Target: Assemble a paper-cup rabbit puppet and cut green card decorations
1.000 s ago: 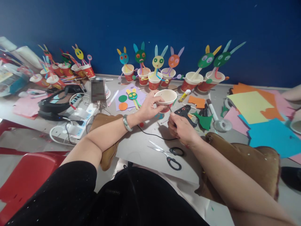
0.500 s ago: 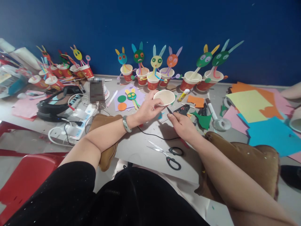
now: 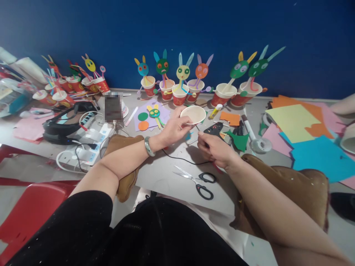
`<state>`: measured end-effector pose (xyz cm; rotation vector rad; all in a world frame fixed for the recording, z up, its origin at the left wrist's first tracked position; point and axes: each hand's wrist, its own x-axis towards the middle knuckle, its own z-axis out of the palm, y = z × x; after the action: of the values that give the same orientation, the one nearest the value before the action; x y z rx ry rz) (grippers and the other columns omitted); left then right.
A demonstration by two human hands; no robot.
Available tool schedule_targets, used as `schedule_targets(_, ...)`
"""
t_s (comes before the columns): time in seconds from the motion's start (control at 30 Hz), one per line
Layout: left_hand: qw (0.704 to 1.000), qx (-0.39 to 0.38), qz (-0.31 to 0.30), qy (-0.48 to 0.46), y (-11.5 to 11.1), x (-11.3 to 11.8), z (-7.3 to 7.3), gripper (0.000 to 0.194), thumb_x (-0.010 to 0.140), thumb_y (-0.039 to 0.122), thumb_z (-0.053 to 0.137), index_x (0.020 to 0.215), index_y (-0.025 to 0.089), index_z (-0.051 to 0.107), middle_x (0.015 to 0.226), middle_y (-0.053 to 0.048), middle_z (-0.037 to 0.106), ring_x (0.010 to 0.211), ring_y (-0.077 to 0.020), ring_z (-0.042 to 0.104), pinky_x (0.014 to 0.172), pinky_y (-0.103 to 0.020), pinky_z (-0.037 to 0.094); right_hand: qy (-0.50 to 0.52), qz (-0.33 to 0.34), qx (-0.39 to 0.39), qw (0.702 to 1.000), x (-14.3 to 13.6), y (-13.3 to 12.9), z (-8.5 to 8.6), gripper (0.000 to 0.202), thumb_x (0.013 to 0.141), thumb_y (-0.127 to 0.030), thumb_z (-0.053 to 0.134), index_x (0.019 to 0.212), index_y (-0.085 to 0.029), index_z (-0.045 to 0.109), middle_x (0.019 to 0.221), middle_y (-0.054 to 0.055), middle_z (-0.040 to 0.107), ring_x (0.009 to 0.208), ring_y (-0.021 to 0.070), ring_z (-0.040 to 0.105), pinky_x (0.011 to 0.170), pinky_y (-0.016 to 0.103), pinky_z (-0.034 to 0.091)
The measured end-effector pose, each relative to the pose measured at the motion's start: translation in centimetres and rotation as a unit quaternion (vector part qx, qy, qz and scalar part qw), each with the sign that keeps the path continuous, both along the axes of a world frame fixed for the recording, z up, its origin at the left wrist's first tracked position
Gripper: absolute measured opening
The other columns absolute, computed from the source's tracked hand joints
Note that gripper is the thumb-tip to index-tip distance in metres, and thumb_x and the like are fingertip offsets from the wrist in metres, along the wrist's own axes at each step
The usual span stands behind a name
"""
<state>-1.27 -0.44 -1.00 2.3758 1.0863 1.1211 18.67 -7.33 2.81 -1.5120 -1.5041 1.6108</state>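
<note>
My left hand (image 3: 174, 129), with a bangle at its wrist, is closed around a paper cup (image 3: 193, 114) whose pale open rim tilts up toward me. My right hand (image 3: 215, 149) is curled just right of the cup. From its fingers a thin dark pointed tool (image 3: 197, 128) reaches to the cup's lower side; most of the tool is hidden, so its kind is unclear. Behind the right hand lies a black glue gun (image 3: 214, 129). Scissors (image 3: 195, 179) rest partly spread in front of me. A paper rabbit figure (image 3: 154, 112) lies on purple paper left of the cup.
Cups with paper rabbit figures (image 3: 180, 92) line the blue wall. A glue stick (image 3: 215, 111), green scraps (image 3: 239, 140) and a tape roll (image 3: 261, 146) sit at right, beside coloured paper (image 3: 324, 159). A power strip (image 3: 95, 149) and headset (image 3: 62, 127) stand left; a black cable (image 3: 183, 159) crosses the table.
My right hand has turned and its fingers have curled in more, and less of the dark tool shows. My left hand keeps the cup in nearly the same place.
</note>
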Motion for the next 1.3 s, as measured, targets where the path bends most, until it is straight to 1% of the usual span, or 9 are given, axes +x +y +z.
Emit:
schedule_targets(0.13, 1.000, 0.006, -0.005, -0.001, 0.0, 0.0, 0.0, 0.006, 0.100, 0.018, 0.071, 0.099, 0.020, 0.076, 0.144, -0.014, 0.062, 0.143, -0.0274, 0.061, 0.120, -0.046, 0.056, -0.083, -0.015, 0.111, 0.990, 0.1, 0.0, -0.2, 0.051, 0.102, -0.064, 0.042, 0.066, -0.029, 0.033, 0.054, -0.003, 0.035, 0.051, 0.0167, 0.035, 0.056, 0.033, 0.030)
schedule_targets(0.3, 1.000, -0.002, -0.008, -0.001, -0.4, 0.1, 0.6, 0.008, 0.103, 0.023, 0.070, 0.099, 0.020, 0.076, 0.142, -0.014, 0.064, 0.142, -0.0267, 0.063, 0.122, -0.048, 0.055, -0.425, -0.020, 0.267, 0.865, -0.3, -0.7, -0.3, 0.036, 0.106, -0.049, 0.043, 0.087, -0.023, 0.059, 0.072, 0.009, 0.065, 0.067, 0.0247, 0.056, 0.066, 0.036, 0.026)
schedule_targets(0.43, 1.000, -0.013, -0.007, -0.003, -0.5, 0.1, 0.6, 0.010, 0.105, 0.025, 0.069, 0.100, 0.020, 0.076, 0.145, -0.015, 0.062, 0.144, -0.0262, 0.062, 0.123, -0.047, 0.054, -0.516, -0.028, 0.292, 0.805, -0.5, -1.1, -0.5, 0.040, 0.110, -0.047, 0.041, 0.106, -0.017, 0.068, 0.084, 0.016, 0.075, 0.071, 0.0273, 0.064, 0.067, 0.036, 0.025)
schedule_targets(0.57, 1.000, -0.017, -0.009, -0.009, -0.2, 0.2, 0.1, 0.008, 0.103, 0.022, 0.069, 0.100, 0.019, 0.076, 0.144, -0.016, 0.062, 0.143, -0.0255, 0.063, 0.122, -0.045, 0.055, -0.340, -0.033, 0.241, 0.908, -0.2, -0.5, -0.4, 0.038, 0.105, -0.052, 0.046, 0.079, -0.025, 0.052, 0.067, 0.007, 0.060, 0.063, 0.0223, 0.054, 0.065, 0.034, 0.030)
schedule_targets(0.7, 1.000, -0.023, -0.009, -0.008, -0.2, 0.2, 0.0, 0.008, 0.101, 0.018, 0.068, 0.099, 0.019, 0.076, 0.144, -0.016, 0.062, 0.142, -0.0266, 0.063, 0.121, -0.046, 0.055, -0.038, 0.015, 0.026, 0.999, 0.1, 0.2, -0.1, 0.053, 0.104, -0.068, 0.034, 0.066, -0.030, 0.031, 0.051, -0.005, 0.029, 0.045, 0.0155, 0.027, 0.052, 0.033, 0.028)
schedule_targets(0.83, 0.999, -0.027, -0.019, -0.013, -0.3, 0.3, 0.0, 0.011, 0.102, 0.018, 0.066, 0.100, 0.019, 0.076, 0.144, -0.015, 0.063, 0.140, -0.0273, 0.064, 0.119, -0.046, 0.056, -0.099, 0.000, 0.122, 0.988, 0.2, 0.1, -0.4, 0.049, 0.100, -0.066, 0.042, 0.068, -0.030, 0.033, 0.054, -0.004, 0.034, 0.050, 0.0168, 0.033, 0.055, 0.032, 0.028)
schedule_targets(1.0, 1.000, -0.027, -0.013, -0.005, -0.3, 0.4, 0.0, 0.007, 0.101, 0.019, 0.070, 0.099, 0.020, 0.077, 0.145, -0.014, 0.064, 0.141, -0.0273, 0.064, 0.122, -0.048, 0.054, -0.350, -0.043, 0.267, 0.897, 0.4, 0.1, -0.9, 0.037, 0.098, -0.054, 0.048, 0.074, -0.028, 0.037, 0.060, 0.001, 0.044, 0.060, 0.0198, 0.038, 0.064, 0.035, 0.022)
schedule_targets(1.2, 1.000, -0.027, -0.007, 0.005, -0.2, 0.3, 0.1, 0.008, 0.101, 0.018, 0.070, 0.101, 0.019, 0.078, 0.144, -0.015, 0.064, 0.141, -0.0267, 0.064, 0.120, -0.046, 0.056, -0.176, 0.012, 0.230, 0.957, 0.8, 0.7, -1.4, 0.050, 0.104, -0.064, 0.039, 0.070, -0.028, 0.035, 0.058, 0.000, 0.044, 0.062, 0.0198, 0.047, 0.063, 0.032, 0.037)
schedule_targets(1.3, 1.000, -0.022, 0.003, 0.004, -0.2, 0.3, 0.1, 0.004, 0.099, 0.020, 0.075, 0.099, 0.019, 0.078, 0.142, -0.015, 0.064, 0.141, -0.0277, 0.063, 0.121, -0.046, 0.055, -0.283, -0.004, 0.257, 0.924, 0.6, 0.4, -1.3, 0.046, 0.106, -0.061, 0.042, 0.074, -0.027, 0.046, 0.062, 0.003, 0.054, 0.064, 0.0220, 0.053, 0.064, 0.033, 0.033)
